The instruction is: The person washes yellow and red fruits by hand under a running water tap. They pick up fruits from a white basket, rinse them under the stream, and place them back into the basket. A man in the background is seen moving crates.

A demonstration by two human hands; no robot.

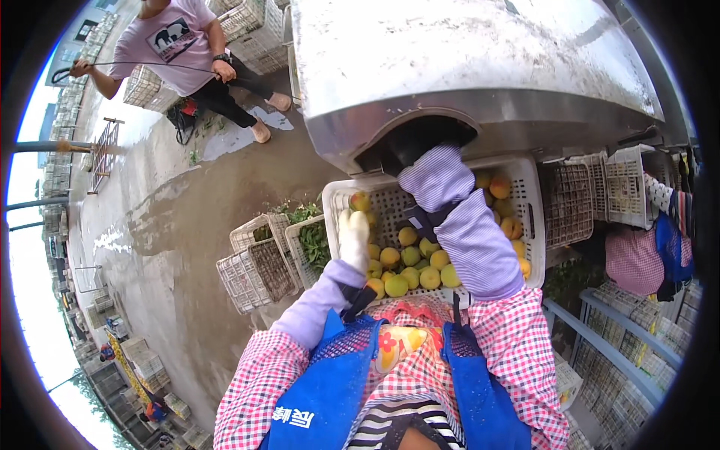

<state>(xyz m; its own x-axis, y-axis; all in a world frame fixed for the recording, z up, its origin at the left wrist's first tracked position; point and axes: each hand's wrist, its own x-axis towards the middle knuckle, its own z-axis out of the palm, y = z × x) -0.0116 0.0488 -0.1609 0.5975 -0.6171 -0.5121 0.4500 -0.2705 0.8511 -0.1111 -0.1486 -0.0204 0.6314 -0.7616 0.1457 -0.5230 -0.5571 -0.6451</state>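
A white plastic crate (pixel 534 225) stands in front of me with many yellow, green and orange-blushed peaches (pixel 429 277) on its floor. My left hand (pixel 354 238), in a white glove, reaches over the crate's left side. Its fingers are closed about a peach (pixel 360 201) that shows just past the fingertips. My right arm, in a striped lilac sleeve (pixel 480 247), stretches across the crate into the dark opening (pixel 382 156) of a metal machine (pixel 480 67). The right hand is hidden inside that opening.
Left of the crate, other crates (pixel 259 274) hold leafy greens (pixel 313 244). More stacked crates (pixel 566 202) stand to the right, beside a blue metal rail (pixel 607 352). A person (pixel 180 52) holding a thin dark cord stands on the wet floor (pixel 172 217) at the far left.
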